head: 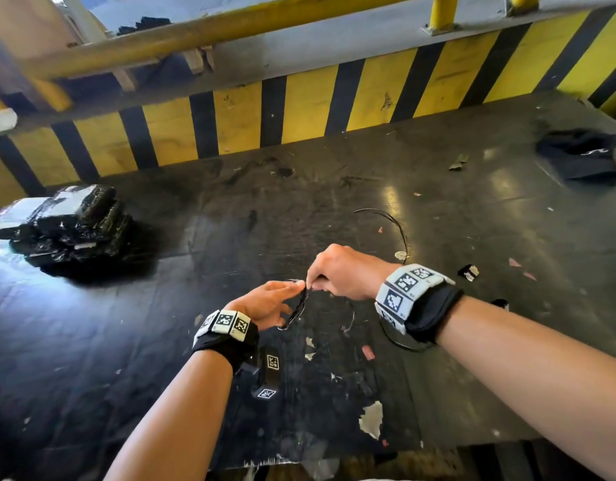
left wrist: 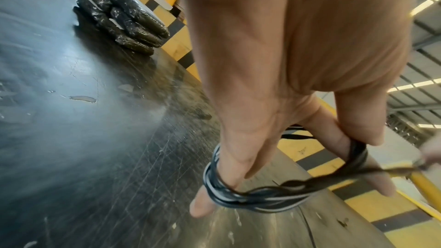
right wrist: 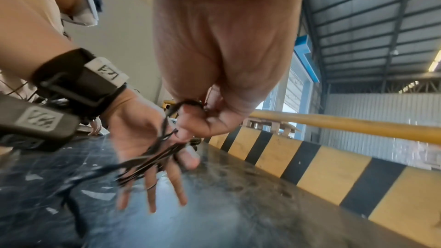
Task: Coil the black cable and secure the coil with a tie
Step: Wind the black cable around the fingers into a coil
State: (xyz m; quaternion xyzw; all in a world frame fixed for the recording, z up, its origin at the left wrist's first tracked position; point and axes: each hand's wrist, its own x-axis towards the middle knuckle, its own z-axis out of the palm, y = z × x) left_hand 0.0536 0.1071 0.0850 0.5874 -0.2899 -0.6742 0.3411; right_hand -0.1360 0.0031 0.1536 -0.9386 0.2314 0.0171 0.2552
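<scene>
From the head view, the left hand [head: 268,303] and right hand [head: 344,272] meet above the table [head: 473,203], the cable [head: 297,307] between their fingertips.

Left wrist view: the coil [left wrist: 253,195] loops around spread left fingers [left wrist: 203,205], thumb clamping it, so the turns keep shape.

Right wrist view: right fingers [right wrist: 190,118] pinch one strand taut, probably to wrap it.

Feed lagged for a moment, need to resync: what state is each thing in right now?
black cable: coiled in loops around the left hand's fingers
left hand: holds the coil, thumb pinching it
right hand: pinches a thin strand at the coil
wrapped black packs: stacked on table
black cap: lying on table
</scene>
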